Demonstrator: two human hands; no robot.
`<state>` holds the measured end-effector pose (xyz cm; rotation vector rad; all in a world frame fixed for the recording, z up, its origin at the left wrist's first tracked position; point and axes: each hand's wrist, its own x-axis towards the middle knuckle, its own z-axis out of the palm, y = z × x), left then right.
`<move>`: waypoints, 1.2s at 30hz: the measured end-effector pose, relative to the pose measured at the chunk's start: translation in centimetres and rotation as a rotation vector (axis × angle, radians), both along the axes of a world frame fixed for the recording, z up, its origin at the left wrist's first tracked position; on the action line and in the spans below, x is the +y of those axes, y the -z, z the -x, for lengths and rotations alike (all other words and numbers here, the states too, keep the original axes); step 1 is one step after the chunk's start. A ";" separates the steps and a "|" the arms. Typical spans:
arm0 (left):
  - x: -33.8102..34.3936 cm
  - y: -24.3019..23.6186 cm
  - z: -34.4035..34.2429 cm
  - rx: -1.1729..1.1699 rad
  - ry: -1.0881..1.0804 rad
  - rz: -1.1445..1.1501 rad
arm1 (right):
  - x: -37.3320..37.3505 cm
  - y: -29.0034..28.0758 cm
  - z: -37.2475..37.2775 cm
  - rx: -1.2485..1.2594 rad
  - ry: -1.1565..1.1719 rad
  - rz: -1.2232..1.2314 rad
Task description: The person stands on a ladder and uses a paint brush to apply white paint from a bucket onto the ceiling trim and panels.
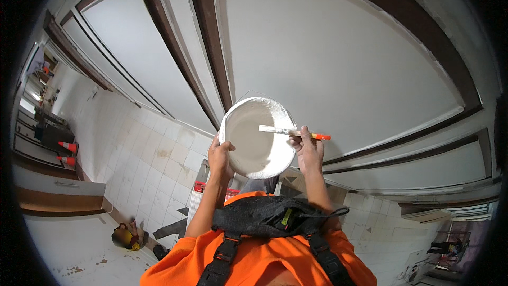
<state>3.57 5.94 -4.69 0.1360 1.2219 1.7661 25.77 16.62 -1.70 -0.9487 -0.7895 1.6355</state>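
A white bucket, its inner wall coated with pale paint, is held up in front of my body. My left hand grips its left side, thumb over the rim and fingers round the outside. My right hand, at the opposite side of the rim, is closed on a paintbrush. The brush lies nearly level, its white-smeared end over the bucket's opening and its orange handle end pointing right. The bristles are hard to make out. A thin wire handle rises behind the far rim.
White wall panels with dark brown trim stand ahead. Below me is part of a ladder with red fittings, above a tiled floor. A person in yellow is low at left, and orange-and-white cones stand farther off.
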 end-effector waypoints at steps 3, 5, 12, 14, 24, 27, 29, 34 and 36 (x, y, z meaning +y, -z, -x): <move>0.1 -0.4 -0.1 -0.019 0.007 0.020 | -0.4 0.0 -0.3 0.071 0.038 0.053; 0.1 -0.2 0.0 -0.018 0.015 0.008 | -0.8 0.0 -0.3 0.084 0.058 0.056; 0.0 -2.0 -0.3 -0.054 0.051 -0.009 | -0.8 1.0 -1.1 0.040 0.069 -0.127; -0.4 -0.9 -0.2 -0.061 0.040 -0.001 | -1.1 1.1 -1.2 0.044 0.029 -0.208; -1.1 -1.0 -1.1 -0.121 0.028 -0.097 | -1.8 -7.5 -3.2 -0.655 -0.141 -1.146; -1.6 -1.0 -1.2 -0.153 0.002 -0.141 | -1.7 -8.4 -3.4 -0.634 -0.207 -1.024; -1.9 -0.7 -1.0 -0.168 -0.015 -0.170 | -1.5 -8.8 -3.1 -0.429 -0.065 -0.885; -2.9 0.0 -1.0 -0.216 -0.066 -0.267 | 0.1 -14.3 -0.7 -0.003 -0.051 -0.793; -3.2 0.0 -0.7 -0.228 -0.053 -0.246 | 0.2 -16.5 0.0 0.090 -0.035 -0.760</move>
